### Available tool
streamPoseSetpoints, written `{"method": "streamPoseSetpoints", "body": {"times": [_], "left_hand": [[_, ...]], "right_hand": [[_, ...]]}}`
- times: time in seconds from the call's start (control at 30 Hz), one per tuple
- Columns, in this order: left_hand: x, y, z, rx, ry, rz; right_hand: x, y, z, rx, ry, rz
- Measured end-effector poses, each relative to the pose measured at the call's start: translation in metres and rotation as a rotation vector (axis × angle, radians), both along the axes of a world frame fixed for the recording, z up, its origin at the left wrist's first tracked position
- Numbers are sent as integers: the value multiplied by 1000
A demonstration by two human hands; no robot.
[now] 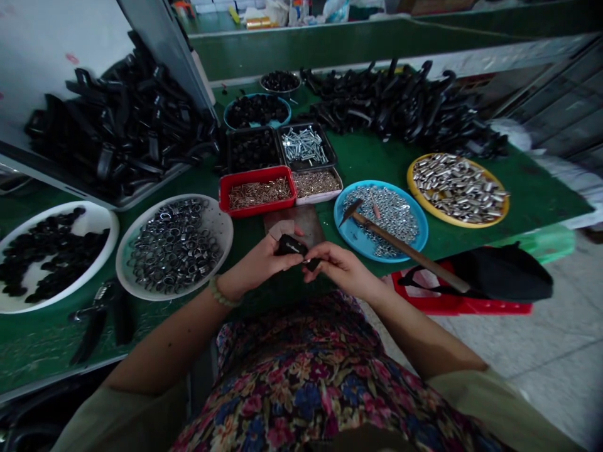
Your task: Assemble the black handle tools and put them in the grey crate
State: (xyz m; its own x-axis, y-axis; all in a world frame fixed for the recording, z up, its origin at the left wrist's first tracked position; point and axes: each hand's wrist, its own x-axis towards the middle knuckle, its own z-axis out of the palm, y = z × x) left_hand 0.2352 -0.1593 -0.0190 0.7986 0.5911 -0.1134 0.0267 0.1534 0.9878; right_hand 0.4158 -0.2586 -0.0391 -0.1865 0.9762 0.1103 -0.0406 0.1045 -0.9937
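Both hands meet just past the near edge of the green table [377,160], over the lap. The left hand [264,260] closes around a small black part [289,246], thumb on top; the right hand [336,267] pinches its right end with narrowed fingers. A flat dark plate [301,221] lies just beyond.

Open room is scarce. A white bowl of metal rings [175,246] sits near the left hand, a red tray [257,191] of coppery bits lies ahead, and a blue plate [362,242] of shiny nuts sits right, with a wooden-handled hammer [405,248] across it, overhanging the edge. Glossy black curved pieces [405,103] heap at the back. Pliers [94,317] lie near the left edge.
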Motion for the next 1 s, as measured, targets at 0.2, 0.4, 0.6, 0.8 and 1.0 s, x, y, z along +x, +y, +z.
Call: {"method": "streamPoseSetpoints", "body": {"times": [0.2,0.4,0.6,0.8,1.0], "left_hand": [[2,-5,-1,132,-27,81],[7,-12,-11,-23,-97,252],[11,-16,-18,-47,-141,336],[-2,-4,-7,164,14,185],[-5,34,-17,623,297,4]], "right_hand": [[-6,7,-3,-132,360,20],[-11,10,-6,-198,457,-14],[-18,18,4,-371,507,-20],[-15,21,4,-350,292,-91],[19,125,23,186,-750,-150]]}}
